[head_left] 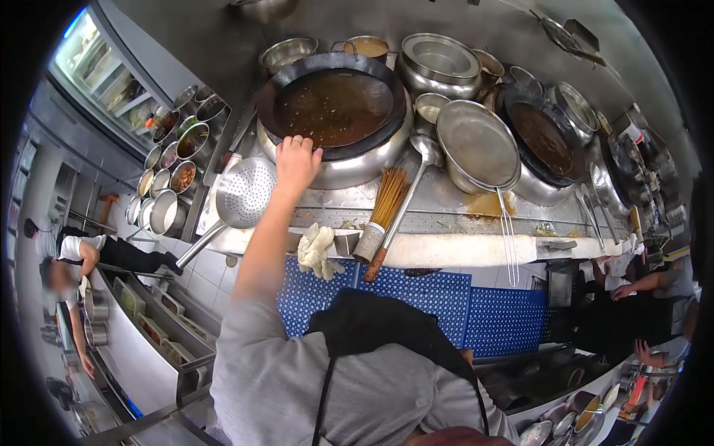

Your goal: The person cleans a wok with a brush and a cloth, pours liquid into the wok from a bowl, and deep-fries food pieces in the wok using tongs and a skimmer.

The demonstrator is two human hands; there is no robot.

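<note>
1. Two woks of dark liquid stand out in the head view: the left wok (pixel 335 108) is set in the stove top (pixel 461 223) toward its left end, the right wok (pixel 541 141) toward its right end
2. One left hand (pixel 296 165) is at the left wok's near-left rim, palm down, fingers bent and side by side over the edge, thumb a little apart; whether it is clamped on the rim or only resting there, I cannot tell
3. The right hand cannot be made out, so I cannot tell its state
4. One perforated skimmer (pixel 245 193) lies at the stove top's left end, its handle past the near edge
5. One bamboo brush (pixel 385 208) and one ladle (pixel 425 151) lie side by side, handles over the near edge
6. One mesh strainer (pixel 480 141) sits between the woks
7. One pale glove (pixel 317 249) hangs at the near edge, left of the brush
8. At least three pots (pixel 440 58) line the far edge
</note>
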